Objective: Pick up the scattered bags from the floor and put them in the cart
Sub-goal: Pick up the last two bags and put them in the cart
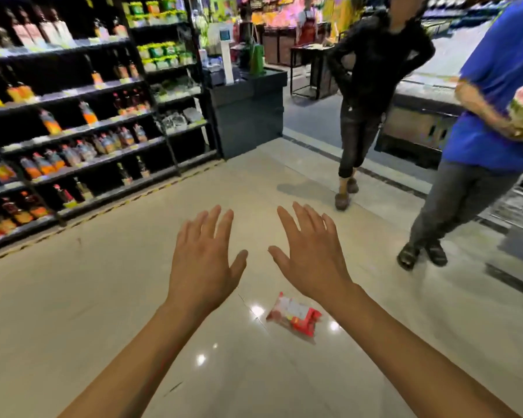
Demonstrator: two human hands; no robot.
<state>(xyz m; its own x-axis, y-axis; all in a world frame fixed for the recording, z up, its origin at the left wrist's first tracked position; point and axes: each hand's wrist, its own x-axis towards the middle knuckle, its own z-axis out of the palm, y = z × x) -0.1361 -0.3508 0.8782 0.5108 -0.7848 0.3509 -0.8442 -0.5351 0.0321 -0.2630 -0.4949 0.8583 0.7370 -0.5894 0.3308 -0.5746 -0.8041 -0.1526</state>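
Both arms reach forward at the centre of the frame, the left hand point(204, 260) and right hand point(310, 256) palm-down with fingers point(221, 220) spread, holding nothing. A red snack bag point(295, 317) lies on the glossy tiled floor point(88, 297) just below the right wrist. Bottle shelves point(73, 122) fill the upper left; two people point(372, 86) stand at upper right.
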